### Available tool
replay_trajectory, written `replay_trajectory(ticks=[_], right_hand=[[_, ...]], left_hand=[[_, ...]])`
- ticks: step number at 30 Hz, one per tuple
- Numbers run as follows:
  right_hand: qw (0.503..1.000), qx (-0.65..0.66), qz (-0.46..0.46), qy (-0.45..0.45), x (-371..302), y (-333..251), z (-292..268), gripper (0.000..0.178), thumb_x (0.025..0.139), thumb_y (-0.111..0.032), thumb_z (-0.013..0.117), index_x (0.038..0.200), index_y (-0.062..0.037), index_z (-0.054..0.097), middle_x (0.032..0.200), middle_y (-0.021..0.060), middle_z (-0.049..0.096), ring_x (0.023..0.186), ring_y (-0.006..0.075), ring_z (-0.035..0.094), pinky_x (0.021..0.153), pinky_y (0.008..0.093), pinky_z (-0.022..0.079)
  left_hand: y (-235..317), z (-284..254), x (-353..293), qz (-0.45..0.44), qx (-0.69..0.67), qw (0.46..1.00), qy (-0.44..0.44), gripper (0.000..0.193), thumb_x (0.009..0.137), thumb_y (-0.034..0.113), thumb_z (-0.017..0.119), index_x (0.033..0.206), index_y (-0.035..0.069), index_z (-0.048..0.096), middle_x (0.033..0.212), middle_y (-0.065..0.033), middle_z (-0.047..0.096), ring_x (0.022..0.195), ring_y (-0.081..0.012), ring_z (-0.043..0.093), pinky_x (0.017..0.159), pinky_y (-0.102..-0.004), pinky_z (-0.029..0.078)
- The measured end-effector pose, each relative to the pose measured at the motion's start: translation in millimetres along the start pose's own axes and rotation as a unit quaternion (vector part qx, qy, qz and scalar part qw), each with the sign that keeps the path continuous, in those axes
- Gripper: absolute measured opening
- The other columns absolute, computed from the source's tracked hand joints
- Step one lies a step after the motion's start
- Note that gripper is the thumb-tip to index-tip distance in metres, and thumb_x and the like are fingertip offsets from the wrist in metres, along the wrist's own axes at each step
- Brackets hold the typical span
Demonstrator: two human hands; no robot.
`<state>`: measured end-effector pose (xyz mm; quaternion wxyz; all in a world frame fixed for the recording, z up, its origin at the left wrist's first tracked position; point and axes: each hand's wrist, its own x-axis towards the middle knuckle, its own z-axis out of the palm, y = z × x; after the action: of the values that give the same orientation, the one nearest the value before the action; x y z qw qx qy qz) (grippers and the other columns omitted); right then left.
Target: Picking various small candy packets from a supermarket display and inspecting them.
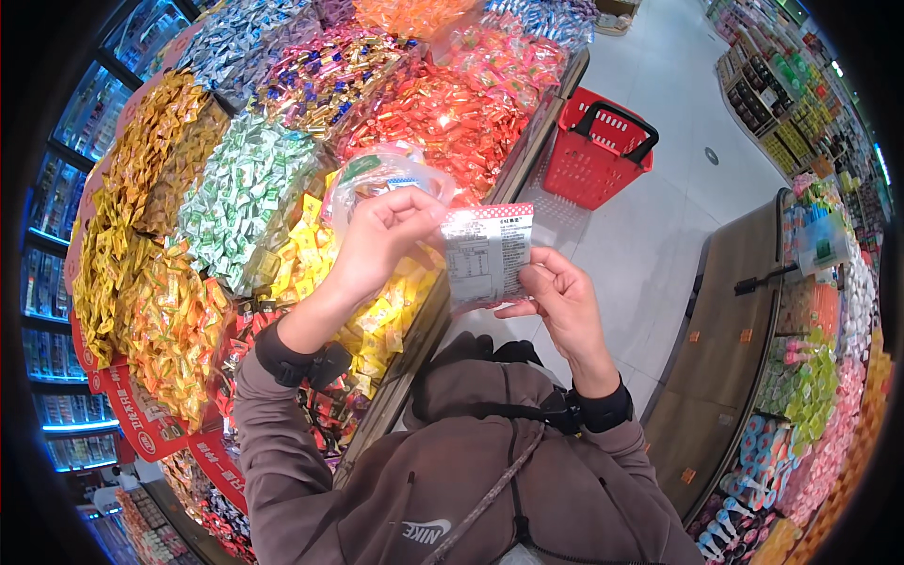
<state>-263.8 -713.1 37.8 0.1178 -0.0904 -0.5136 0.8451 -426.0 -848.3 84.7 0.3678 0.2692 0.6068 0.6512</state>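
While both hands meet above the sloping candy display, I see the small white packet with a red dotted top edge and printed back label held upright between them. The left hand pinches its upper left corner, also clutching a clear plastic bag; the right hand pinches its lower right edge. A red plastic shopping basket sits on the floor right of the display.

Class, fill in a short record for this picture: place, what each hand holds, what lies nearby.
place: shop aisle beside a candy display
left hand: pinches the top corner of a small packet and holds a clear plastic bag
right hand: holds the packet's lower edge
nearby: red basket on the floor
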Motion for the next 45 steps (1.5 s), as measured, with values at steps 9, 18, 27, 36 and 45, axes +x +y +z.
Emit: replay_trajectory(ticks=[9, 18, 27, 36, 45], right_hand=[[0.998, 0.039, -0.011, 0.052, 14, 11, -12, 0.027, 0.088, -0.019, 0.039, 0.101, 0.0028, 0.048, 0.079, 0.0068, 0.056, 0.068, 0.0104, 0.054, 0.052, 0.0204, 0.046], [0.943, 0.219, 0.154, -0.199, 9, 19, -15, 0.04, 0.087, -0.029, 0.034, 0.104, 0.0049, 0.047, 0.075, 0.0107, 0.055, 0.054, 0.0129, 0.052, 0.039, 0.0216, 0.04], [0.998, -0.054, 0.004, -0.031, -8, 2, -16, 0.035, 0.087, -0.025, 0.046, 0.105, 0.0039, 0.053, 0.099, 0.011, 0.057, 0.081, 0.0155, 0.058, 0.065, 0.0288, 0.052], [0.995, -0.079, 0.067, -0.002, -13, 7, -12, 0.024, 0.084, -0.013, 0.052, 0.098, 0.0062, 0.056, 0.089, 0.0104, 0.06, 0.076, 0.0159, 0.06, 0.061, 0.0281, 0.053], [0.994, -0.079, 0.078, -0.009, -10, 7, -14, 0.027, 0.085, -0.018, 0.051, 0.1, 0.0039, 0.057, 0.09, 0.0072, 0.061, 0.077, 0.0111, 0.058, 0.064, 0.025, 0.05]], left_hand=[[11, 22, -10, 0.061, 0.092, 0.984, -0.139, 0.019, 0.081, 0.004, 0.053, 0.1, 0.001, 0.055, 0.085, -0.0055, 0.061, 0.08, -0.0137, 0.059, 0.063, -0.0229, 0.046], [-3, 25, 13, 0.199, 0.245, 0.922, -0.225, 0.019, 0.075, 0.006, 0.061, 0.093, 0.001, 0.058, 0.091, -0.0072, 0.061, 0.084, -0.0147, 0.057, 0.07, -0.0259, 0.045], [-8, 10, 12, -0.039, 0.046, 0.993, -0.104, 0.018, 0.082, 0.013, 0.056, 0.09, -0.003, 0.057, 0.073, -0.0048, 0.062, 0.068, -0.0081, 0.058, 0.064, -0.0214, 0.047], [-14, 6, 7, -0.074, 0.051, 0.989, -0.119, 0.013, 0.082, 0.013, 0.055, 0.083, 0.0, 0.057, 0.07, -0.0025, 0.06, 0.063, -0.0055, 0.056, 0.056, -0.018, 0.043], [-15, 5, 12, -0.084, 0.041, 0.989, -0.114, 0.014, 0.08, 0.012, 0.057, 0.083, -0.002, 0.058, 0.071, -0.0048, 0.06, 0.064, -0.0079, 0.057, 0.059, -0.0213, 0.047]])
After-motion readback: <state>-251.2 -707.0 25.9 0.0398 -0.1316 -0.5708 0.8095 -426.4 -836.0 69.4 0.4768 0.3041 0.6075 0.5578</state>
